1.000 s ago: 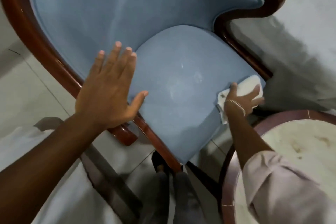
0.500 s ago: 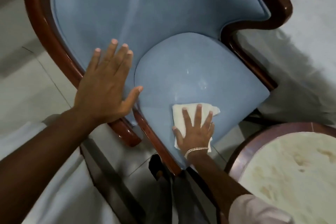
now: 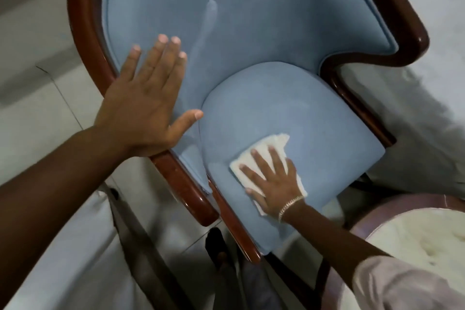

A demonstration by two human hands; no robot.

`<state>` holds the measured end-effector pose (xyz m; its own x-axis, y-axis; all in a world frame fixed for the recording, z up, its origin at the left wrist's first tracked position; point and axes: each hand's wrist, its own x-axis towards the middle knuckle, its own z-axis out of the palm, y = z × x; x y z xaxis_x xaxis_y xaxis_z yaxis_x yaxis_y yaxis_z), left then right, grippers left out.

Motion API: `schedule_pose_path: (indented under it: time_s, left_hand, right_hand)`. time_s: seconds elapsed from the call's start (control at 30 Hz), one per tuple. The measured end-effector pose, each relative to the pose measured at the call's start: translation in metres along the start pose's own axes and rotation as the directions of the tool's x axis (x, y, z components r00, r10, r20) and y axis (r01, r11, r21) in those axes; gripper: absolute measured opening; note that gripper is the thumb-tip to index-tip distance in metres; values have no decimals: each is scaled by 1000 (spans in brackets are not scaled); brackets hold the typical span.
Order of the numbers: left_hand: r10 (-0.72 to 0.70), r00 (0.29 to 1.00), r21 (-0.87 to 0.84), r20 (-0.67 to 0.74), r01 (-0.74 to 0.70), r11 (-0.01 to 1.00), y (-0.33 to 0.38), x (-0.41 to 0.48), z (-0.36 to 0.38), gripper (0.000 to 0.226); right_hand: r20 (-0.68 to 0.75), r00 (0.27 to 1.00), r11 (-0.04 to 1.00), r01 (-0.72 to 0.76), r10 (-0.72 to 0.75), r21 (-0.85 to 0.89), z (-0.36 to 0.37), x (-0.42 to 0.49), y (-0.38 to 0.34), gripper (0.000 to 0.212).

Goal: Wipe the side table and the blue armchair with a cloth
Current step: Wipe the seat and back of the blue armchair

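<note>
The armchair (image 3: 251, 45) fills the middle of the view, with its back toward the top edge and its seat cushion (image 3: 302, 121) lower, toward the right. The cloth (image 3: 266, 145) lies on the seat cushion, near its front-left edge, and the right hand (image 3: 274, 181) lies flat on top of the cloth. The left hand (image 3: 146, 106) lies flat on the left armrest (image 3: 181, 184), at the left edge of the chair, with the fingers over the inner padding. The side table (image 3: 427, 234) stands at the lower right corner, just beside the front-right part of the seat.
</note>
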<state>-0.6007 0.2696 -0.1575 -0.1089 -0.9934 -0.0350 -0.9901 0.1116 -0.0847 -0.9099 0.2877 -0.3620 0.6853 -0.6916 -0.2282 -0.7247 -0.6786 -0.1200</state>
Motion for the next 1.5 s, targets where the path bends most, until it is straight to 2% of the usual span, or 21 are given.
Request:
schedule_pose_path:
  time_s: [0.1, 0.2, 0.27, 0.37, 0.4, 0.5, 0.57, 0.63, 0.7, 0.73, 0.8, 0.87, 0.9, 0.97, 1.07, 1.13, 1.23, 1.3, 1.37, 1.43, 1.5]
  left_hand:
    - [-22, 999, 18, -47, 23, 1000, -5, 7, -9, 96]
    - [-25, 994, 10, -103, 27, 1000, 0, 8, -13, 96]
    - [-57, 992, -6, -112, 57, 998, -1, 3, -15, 95]
    - [-110, 990, -8, -82, 110, 994, -3, -11, -12, 93]
    - [-114, 991, -7, -70, 114, 993, -3, -14, -10, 93]
    - [-109, 993, 2, -45, 109, 994, -1, -13, -14, 93]
    - [-107, 993, 7, -45, 107, 994, -1, -12, -16, 93]
    - [-108, 991, 17, -74, 109, 994, -2, -13, -13, 92]
    - [-105, 991, 23, -82, 107, 994, -2, -12, -11, 92]
    - [-102, 992, 24, -68, 104, 994, -3, -12, -10, 93]
    - [-101, 994, 22, -51, 102, 994, -3, -11, -10, 94]
    - [-106, 993, 22, -52, 107, 994, -4, -10, -10, 94]
    - [-106, 993, 24, -42, 107, 994, -4, -9, -11, 94]
    - [-118, 993, 21, -19, 118, 993, -4, -9, -13, 95]
    - [-133, 991, 29, 0, 133, 991, -2, -12, -18, 93]
    - [-140, 990, 27, 4, 140, 990, 0, -13, -19, 92]
    - [-142, 990, 17, 9, 142, 990, 2, -14, -20, 91]
    - [-152, 988, 7, 16, 152, 988, 3, -13, -21, 90]
    - [-168, 985, -11, 30, 168, 986, 4, -13, -24, 90]
    - [-165, 984, -40, 66, 168, 985, 7, -14, -31, 89]
    - [-118, 986, -55, 115, 125, 991, 4, -13, -35, 88]
  right_hand:
    - [16, 973, 973, -230, 230, -3, -15, 17, 54, 66]
    - [24, 835, 824, -547, 550, 150, -53, 88, 75, 69]
    - [34, 834, 820, -549, 551, 162, -71, 130, 43, 70]
    - [1, 991, 990, -134, 134, -45, -72, 137, -27, 62]
    - [39, 998, 990, 53, -48, -132, -65, 117, -44, 60]
    - [198, 921, 915, 369, -337, -161, -41, 18, -46, 52]
    - [258, 874, 869, 463, -413, -177, -29, -39, -17, 51]
    - [165, 936, 933, 335, -312, -134, -28, -56, 28, 59]
    - [37, 999, 998, -29, 31, -51, -35, -34, 81, 65]
    - [34, 970, 970, -241, 241, -20, -43, -11, 103, 67]
    - [26, 790, 780, -610, 613, 143, -62, 42, 135, 70]
    - [68, 645, 611, -749, 762, 257, -77, 97, 139, 72]
    - [82, 641, 605, -753, 763, 259, -82, 117, 129, 74]
    - [87, 768, 754, -639, 634, 152, -84, 129, 91, 74]
    - [-2, 993, 988, -119, 120, -99, -66, 73, 20, 69]
    - [33, 985, 969, 170, -166, -182, -42, 2, -6, 70]
    - [157, 867, 822, 499, -473, -276, -14, -73, 35, 60]
    - [116, 926, 912, 374, -358, -169, -17, -82, 80, 71]
    - [96, 995, 998, -33, 27, 61, -36, -70, 94, 73]
    - [66, 942, 895, -333, 329, 298, -65, -41, 69, 66]
    - [3, 901, 723, -349, 433, 597, -87, -4, 23, 61]
